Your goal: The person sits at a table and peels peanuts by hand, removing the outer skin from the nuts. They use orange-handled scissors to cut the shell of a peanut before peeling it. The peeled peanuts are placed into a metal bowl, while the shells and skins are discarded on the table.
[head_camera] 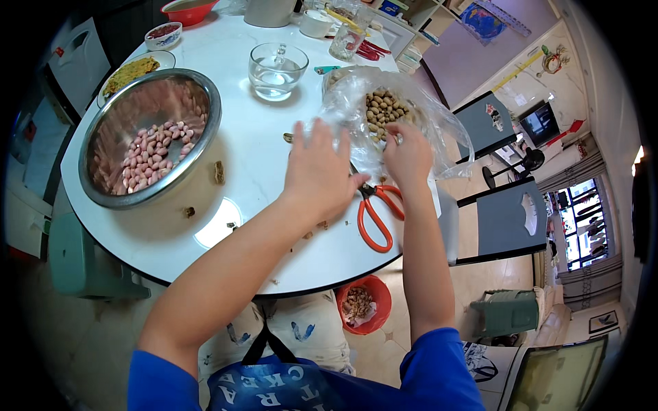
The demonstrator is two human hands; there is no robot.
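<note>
My left hand is spread, palm down, over the white table, its fingers apart and slightly blurred. My right hand reaches to the near edge of a clear plastic bag of unshelled peanuts. Its thumb and fingertips are bent close together; whether something lies between them cannot be made out. Scissors with red-orange handles lie between my hands, their blades partly hidden by my left hand. At the left a steel bowl holds shelled pink peanuts, heaped on its near side.
A glass cup of clear liquid stands beyond my left hand. Shell bits are scattered on the table. Behind the bowl are a plate of food and a small bowl. A red bin with shells stands on the floor below the table edge.
</note>
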